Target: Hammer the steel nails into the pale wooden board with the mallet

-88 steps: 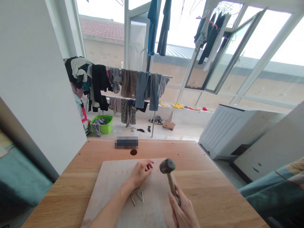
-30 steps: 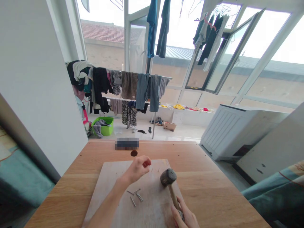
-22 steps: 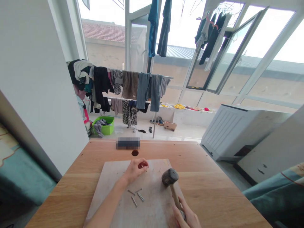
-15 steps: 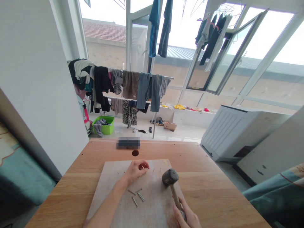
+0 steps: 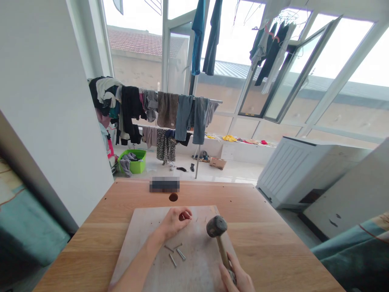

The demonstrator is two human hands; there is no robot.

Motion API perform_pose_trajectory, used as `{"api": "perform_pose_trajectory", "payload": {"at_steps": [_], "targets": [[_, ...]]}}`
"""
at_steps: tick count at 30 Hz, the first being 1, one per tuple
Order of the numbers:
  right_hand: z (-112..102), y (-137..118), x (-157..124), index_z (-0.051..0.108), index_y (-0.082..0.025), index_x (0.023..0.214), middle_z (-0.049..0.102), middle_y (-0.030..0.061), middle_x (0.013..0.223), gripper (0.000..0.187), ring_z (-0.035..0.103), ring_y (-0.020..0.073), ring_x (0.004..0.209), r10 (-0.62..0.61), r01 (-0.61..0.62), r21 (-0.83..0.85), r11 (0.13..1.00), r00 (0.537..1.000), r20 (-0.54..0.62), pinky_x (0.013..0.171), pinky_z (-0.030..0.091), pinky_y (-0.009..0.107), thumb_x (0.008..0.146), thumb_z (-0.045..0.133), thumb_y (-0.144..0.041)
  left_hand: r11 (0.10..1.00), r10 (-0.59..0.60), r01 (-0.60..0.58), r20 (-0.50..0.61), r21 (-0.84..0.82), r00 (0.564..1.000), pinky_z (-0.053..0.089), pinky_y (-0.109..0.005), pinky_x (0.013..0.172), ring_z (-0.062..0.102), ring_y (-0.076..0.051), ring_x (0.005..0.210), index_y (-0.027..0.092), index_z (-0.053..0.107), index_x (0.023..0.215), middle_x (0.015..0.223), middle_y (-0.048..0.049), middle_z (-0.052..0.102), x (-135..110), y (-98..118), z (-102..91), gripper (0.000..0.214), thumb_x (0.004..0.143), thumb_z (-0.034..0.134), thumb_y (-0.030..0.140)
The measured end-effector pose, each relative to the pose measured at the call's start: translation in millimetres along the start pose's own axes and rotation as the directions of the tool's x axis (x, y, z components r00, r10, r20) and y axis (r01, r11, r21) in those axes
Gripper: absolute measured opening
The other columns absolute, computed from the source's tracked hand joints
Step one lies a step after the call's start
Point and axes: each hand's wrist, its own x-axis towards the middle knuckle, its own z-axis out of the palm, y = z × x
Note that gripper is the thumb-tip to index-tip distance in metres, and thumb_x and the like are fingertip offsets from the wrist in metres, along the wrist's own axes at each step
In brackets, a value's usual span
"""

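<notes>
My right hand (image 5: pixel 236 275) is wrapped round the wooden handle of a rubber mallet (image 5: pixel 216 226). Its black head is raised over the right part of a pale wooden board (image 5: pixel 194 267). Toward the board's far edge, my left hand (image 5: pixel 174 222) is closed in a pinch, thumb against fingertips, on what looks like a nail, mostly hidden by the fingers. Just right of those fingertips, two thin nails (image 5: pixel 197 219) stand up from the board. Several loose nails (image 5: pixel 180 254) lie on it nearer to me, right of my left forearm.
The board rests on a wooden table (image 5: pixel 261 243) with a round hole (image 5: pixel 173 197) near its far edge. Behind that hole sits a blurred dark block (image 5: pixel 164 185). Beyond the table are a laundry rack (image 5: pixel 194 142), a green basket (image 5: pixel 138 165) and a white appliance (image 5: pixel 285 170).
The mallet head has shifted very slightly left. My left hand stays at the same spot with its fingers pinched, and the loose nails lie as before.
</notes>
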Motion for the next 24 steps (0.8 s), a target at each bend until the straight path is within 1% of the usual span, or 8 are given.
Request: {"api": "perform_pose_trajectory", "payload": {"at_steps": [4, 6, 9, 11, 13, 16, 18, 24], "targets": [[14, -33, 7, 0.072, -0.013, 0.118, 0.08, 0.0172, 0.1, 0.08, 0.077, 0.0297, 0.094, -0.046, 0.047, 0.026, 0.999, 0.997, -0.063, 0.078, 0.06, 0.026, 0.081, 0.049, -0.08, 1.0, 0.007, -0.007, -0.009, -0.002, 1.0, 0.047, -0.023, 0.067, 0.064, -0.015, 0.071, 0.017, 0.068, 0.094, 0.082, -0.002, 0.076, 1, -2, -0.1, 0.023, 0.073, 0.062, 0.014], [26, -50, 11, 0.068, -0.013, 0.122, 0.079, 0.0127, 0.082, 0.081, 0.077, 0.0243, 0.072, -0.026, 0.028, 0.039, 0.999, 0.998, -0.061, 0.063, 0.06, 0.024, 0.084, 0.043, -0.079, 1.0, 0.006, -0.006, -0.013, -0.007, 1.0, 0.047, -0.023, 0.067, 0.065, -0.015, 0.071, 0.017, 0.068, 0.097, 0.081, -0.0014, 0.076, 1, -3, 0.4, 0.026, 0.071, 0.061, 0.012], [43, -64, 15, 0.06, -0.013, 0.129, 0.065, -0.0005, 0.052, 0.08, 0.056, 0.0145, 0.031, 0.024, -0.024, 0.06, 0.998, 1.0, 0.005, 0.033, 0.044, 0.021, 0.088, 0.035, -0.077, 1.0, 0.005, -0.006, -0.03, -0.031, 1.0, 0.046, -0.023, 0.065, 0.066, -0.015, 0.07, 0.015, 0.068, 0.099, 0.079, -0.001, 0.075, 2, -3, 1.4, 0.032, 0.069, 0.06, 0.009], [53, -64, 17, 0.056, -0.012, 0.132, 0.061, -0.0032, 0.048, 0.08, 0.048, 0.0129, 0.025, 0.032, -0.034, 0.045, 0.998, 0.999, 0.042, 0.027, 0.036, 0.02, 0.089, 0.032, -0.075, 0.999, 0.013, -0.014, -0.036, -0.038, 0.999, 0.046, -0.023, 0.065, 0.065, -0.015, 0.069, 0.015, 0.068, 0.102, 0.076, -0.0001, 0.074, 2, -2, 1.2, 0.036, 0.068, 0.06, 0.007], [59, -60, 18, 0.058, -0.011, 0.131, 0.066, 0.001, 0.054, 0.081, 0.056, 0.0159, 0.033, 0.002, -0.002, -0.005, 1.0, 1.0, 0.017, 0.032, 0.041, 0.022, 0.089, 0.033, -0.076, 0.999, 0.035, -0.036, -0.035, -0.033, 0.999, 0.046, -0.022, 0.065, 0.064, -0.015, 0.069, 0.015, 0.069, 0.102, 0.075, 0.0003, 0.072, 1, 0, 0.6, 0.037, 0.067, 0.059, 0.006], [64, -52, 19, 0.062, -0.009, 0.127, 0.076, 0.012, 0.075, 0.086, 0.073, 0.0246, 0.064, -0.111, 0.105, -0.102, 0.989, 0.992, -0.06, 0.059, 0.055, 0.027, 0.089, 0.029, -0.079, 0.996, 0.076, -0.077, -0.027, -0.043, 0.997, 0.046, -0.023, 0.067, 0.065, -0.017, 0.076, 0.016, 0.069, 0.099, 0.078, -0.0011, 0.071, 1, 3, 0.2, 0.035, 0.068, 0.057, 0.006], [64, -50, 19, 0.063, -0.006, 0.126, 0.078, 0.0159, 0.083, 0.09, 0.075, 0.0282, 0.078, -0.155, 0.144, -0.138, 0.98, 0.985, -0.07, 0.071, 0.056, 0.03, 0.09, 0.024, -0.079, 0.996, 0.073, -0.074, -0.022, -0.049, 0.997, 0.047, -0.024, 0.069, 0.065, -0.017, 0.077, 0.015, 0.068, 0.099, 0.079, -0.0014, 0.071, 1, 4, 0.7, 0.035, 0.068, 0.056, 0.006], [48, -41, 15, 0.064, -0.007, 0.127, 0.08, 0.0162, 0.091, 0.084, 0.076, 0.0273, 0.083, -0.147, 0.149, -0.05, 0.988, 0.988, 0.037, 0.076, 0.056, 0.027, 0.089, 0.035, -0.077, 0.993, 0.024, -0.026, 0.022, 0.117, 0.999, 0.046, -0.023, 0.069, 0.061, -0.016, 0.076, 0.016, 0.063, 0.104, 0.089, -0.0019, 0.067, -2, 19, -9.9, 0.04, 0.065, 0.059, 0.01]]}}
